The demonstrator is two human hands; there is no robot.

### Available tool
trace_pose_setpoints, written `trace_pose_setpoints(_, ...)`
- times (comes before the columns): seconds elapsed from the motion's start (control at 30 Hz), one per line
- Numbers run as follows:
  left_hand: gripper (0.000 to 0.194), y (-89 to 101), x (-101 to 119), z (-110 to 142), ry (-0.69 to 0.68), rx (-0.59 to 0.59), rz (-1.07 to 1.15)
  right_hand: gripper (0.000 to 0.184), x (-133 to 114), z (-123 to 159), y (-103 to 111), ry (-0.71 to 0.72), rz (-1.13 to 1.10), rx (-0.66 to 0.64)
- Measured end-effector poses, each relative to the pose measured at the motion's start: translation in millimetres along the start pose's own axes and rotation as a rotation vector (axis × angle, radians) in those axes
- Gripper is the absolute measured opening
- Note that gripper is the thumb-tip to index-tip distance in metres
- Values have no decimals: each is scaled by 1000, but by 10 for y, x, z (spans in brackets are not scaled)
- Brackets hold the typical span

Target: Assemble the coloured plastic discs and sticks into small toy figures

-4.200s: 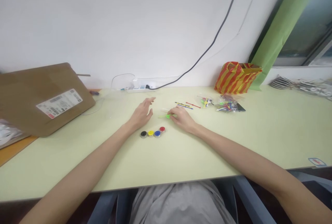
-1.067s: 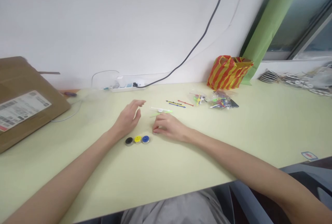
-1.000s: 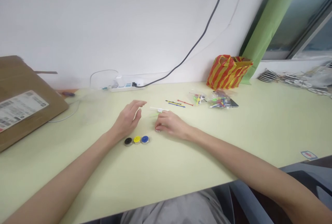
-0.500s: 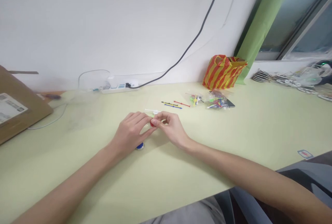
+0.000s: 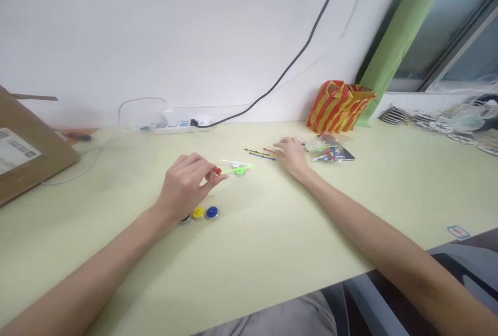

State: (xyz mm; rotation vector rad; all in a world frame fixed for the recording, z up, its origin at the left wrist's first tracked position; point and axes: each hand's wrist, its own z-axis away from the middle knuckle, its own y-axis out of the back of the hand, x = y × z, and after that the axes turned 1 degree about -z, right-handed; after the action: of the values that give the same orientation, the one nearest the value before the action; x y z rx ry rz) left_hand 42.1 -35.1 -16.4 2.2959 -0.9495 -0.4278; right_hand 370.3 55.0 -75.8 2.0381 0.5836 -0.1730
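Over the table, my left hand (image 5: 182, 183) pinches a small red knob-like plastic piece (image 5: 217, 171) between thumb and fingers. Just right of it, a green arrow spinner (image 5: 240, 171) and a white arrow spinner (image 5: 235, 164) rest on round bases. Below that hand sit round bases with a yellow disc (image 5: 198, 212), a blue disc (image 5: 212, 212) and a partly covered black disc (image 5: 185, 219). My right hand (image 5: 291, 157) reaches out with fingers apart at a loose red arrow (image 5: 268, 150), covering its right end. Black, yellow and blue arrows (image 5: 261, 156) lie beside it.
Clear bags of coloured parts (image 5: 329, 152) lie beyond my right hand. Behind them stands a red-and-yellow striped bag (image 5: 338, 107). A power strip (image 5: 181, 127) with a black cable lies along the wall, and a cardboard box (image 5: 35, 159) stands at left.
My hands have separated. The right hand has moved right and away to the loose arrows, while the left keeps the red piece. The green spinner and the yellow disc now show.
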Motion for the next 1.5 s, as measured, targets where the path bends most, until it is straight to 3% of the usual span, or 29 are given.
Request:
trace_pose_setpoints(0.13,33,-20,-29,17,-31,28,-2,18,4,-7,-32,-28,11,-16)
trace_pose_setpoints(0.33,27,-17,-44,17,-180,75,-14,12,-13,-8,61,-61,-77,-1)
trace_pose_setpoints(0.47,24,-13,-31,21,-198,100,-26,16,-239,27,182,-99,-197,84)
trace_pose_setpoints(0.53,22,-20,-18,28,-213,117,-27,18,-499,108,220,-111,-343,109)
trace_pose_setpoints(0.6,19,-26,-2,32,-232,122,-24,19,-832,242,225,-157,-854,61)
trace_pose_setpoints(0.67,17,-28,15,31,-249,121,-29,25,-1162,405,204,-185,-1216,-118)
trace_pose_setpoints(0.8,19,-27,50,20,-290,112,-41,29,-1544,657,132,-341,-1538,-339)
trace_pose_setpoints(0.9,20,-26,97,12,-312,118,-22,29,-1569,716,91,-456,-1669,-371)
trace_pose_setpoints(1.13,26,32,230,-24,-351,56,-45,28,-1539,717,120,-477,-1921,-541)
trace_pose_setpoints(1.3,27,76,269,-32,-377,15,-62,28,-1505,725,146,-446,-1911,-663)
trace_pose_setpoints(1.5,24,65,275,-12,-360,8,-78,34,-1467,710,99,-410,-1859,-673)
